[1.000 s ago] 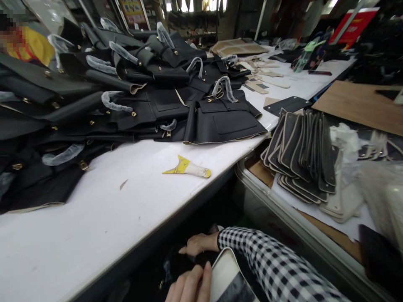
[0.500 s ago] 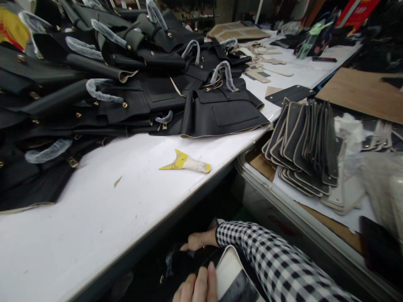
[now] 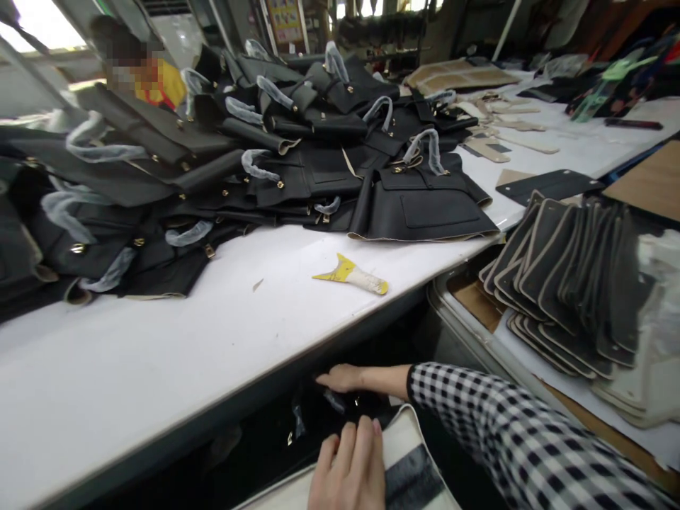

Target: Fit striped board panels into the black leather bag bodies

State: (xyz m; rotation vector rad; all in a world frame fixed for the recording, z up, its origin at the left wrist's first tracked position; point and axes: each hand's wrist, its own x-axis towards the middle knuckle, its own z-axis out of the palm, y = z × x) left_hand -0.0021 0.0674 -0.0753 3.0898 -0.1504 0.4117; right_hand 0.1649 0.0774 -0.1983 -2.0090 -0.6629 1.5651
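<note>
My left hand (image 3: 348,464) has its fingers curled over the edge of a leather panel (image 3: 425,489), which shows a cream underside with a dark stripe. Beyond it, below the table edge, my right hand (image 3: 340,377) reaches over black bag pieces lying in shadow. Its visible fingers stretch out to the left, the others being hidden. Close under that hand is a plastic-wrapped handle (image 3: 334,401); a second wrapped handle (image 3: 298,421) with a gold fitting is farther left.
A white table (image 3: 212,354) carries a heap of black leather bags (image 3: 435,205) with wrapped handles. A yellow-and-white cutout (image 3: 353,274) lies near its edge. Stacked dark panels (image 3: 563,262) stand on the right. Another person (image 3: 159,85) is behind the heap.
The view has swung left, bringing the other person into sight. My right hand has reached farther away from my left hand. More of the panel's cream underside shows beside my left hand.
</note>
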